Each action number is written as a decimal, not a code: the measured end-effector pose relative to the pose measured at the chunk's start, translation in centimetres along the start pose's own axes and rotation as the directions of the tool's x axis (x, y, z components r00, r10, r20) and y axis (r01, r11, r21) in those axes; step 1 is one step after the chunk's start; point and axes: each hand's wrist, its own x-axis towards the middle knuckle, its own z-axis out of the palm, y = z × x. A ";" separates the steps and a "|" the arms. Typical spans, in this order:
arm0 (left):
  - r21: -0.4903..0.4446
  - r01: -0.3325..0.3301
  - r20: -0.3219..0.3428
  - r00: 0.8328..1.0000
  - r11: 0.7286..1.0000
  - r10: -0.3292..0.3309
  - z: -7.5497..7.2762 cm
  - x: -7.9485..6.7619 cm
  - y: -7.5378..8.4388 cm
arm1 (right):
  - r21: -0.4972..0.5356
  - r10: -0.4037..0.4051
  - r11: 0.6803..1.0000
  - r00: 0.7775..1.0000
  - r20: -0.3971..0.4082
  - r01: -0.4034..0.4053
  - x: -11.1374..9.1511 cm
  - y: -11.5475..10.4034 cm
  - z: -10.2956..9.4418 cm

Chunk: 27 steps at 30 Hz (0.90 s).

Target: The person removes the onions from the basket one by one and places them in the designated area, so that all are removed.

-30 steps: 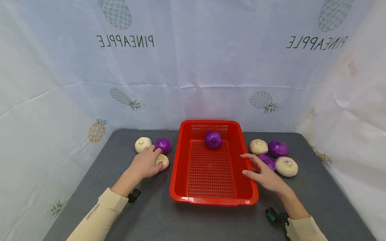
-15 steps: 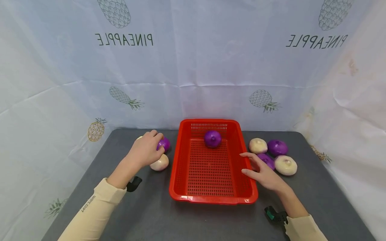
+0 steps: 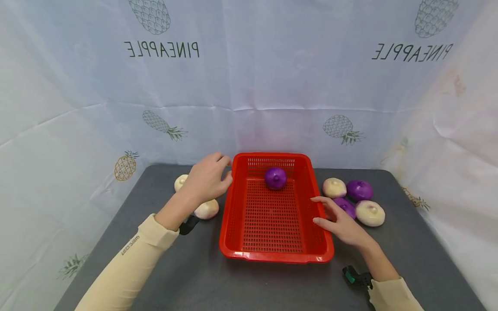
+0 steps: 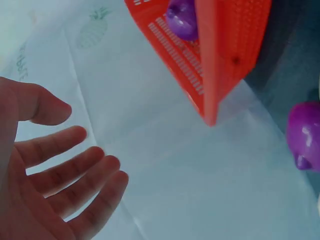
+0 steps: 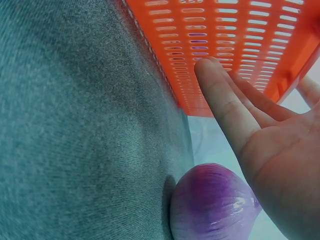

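Observation:
My left hand (image 3: 208, 179) is raised at the left rim of the red plastic basket (image 3: 272, 258), fingers loosely bent. In the left wrist view nothing lies between its thumb and fingers. Under it are two pale onions (image 3: 207, 210); a purple onion (image 4: 304, 136) beside them shows only in the left wrist view, hidden by the hand in the head view. My right hand (image 3: 342, 226) holds the basket's right edge, with thumb and a finger over the rim and other fingers against the outer wall (image 5: 185, 50). One purple onion (image 3: 275, 178) sits at the basket's far end.
Right of the basket, two purple onions (image 3: 359, 190) and two pale onions (image 3: 370, 213) lie close together, one purple right beside my right hand. A dark grey cloth covers the table (image 3: 249, 285). A pineapple-print curtain (image 3: 249, 77) hangs behind and at both sides.
My left hand has lifted from the pale onion, passed over the purple one and moved right to the basket's left rim. The near pale onion has shifted slightly. My right hand stays put.

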 end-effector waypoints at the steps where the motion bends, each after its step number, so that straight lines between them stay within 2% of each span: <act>1: -0.005 -0.011 -0.002 1.000 1.000 0.011 0.1 0.3 0.2 | -0.002 0.001 1.000 1.000 0.000 -0.001 0.0 0.0 0.0; 14: -0.062 -0.109 -0.050 0.993 0.992 0.106 0.5 5.1 2.4 | -0.008 -0.008 1.000 1.000 0.001 0.008 0.0 0.0 -0.1; 22: -0.040 -0.144 0.028 0.989 0.989 0.145 2.3 7.5 3.4 | 0.003 -0.012 1.000 1.000 0.003 0.012 -0.1 0.0 0.1; 27: -0.023 -0.138 0.099 0.985 0.990 0.140 3.8 8.8 3.7 | -0.006 -0.006 1.000 1.000 -0.005 0.006 -0.2 0.0 0.0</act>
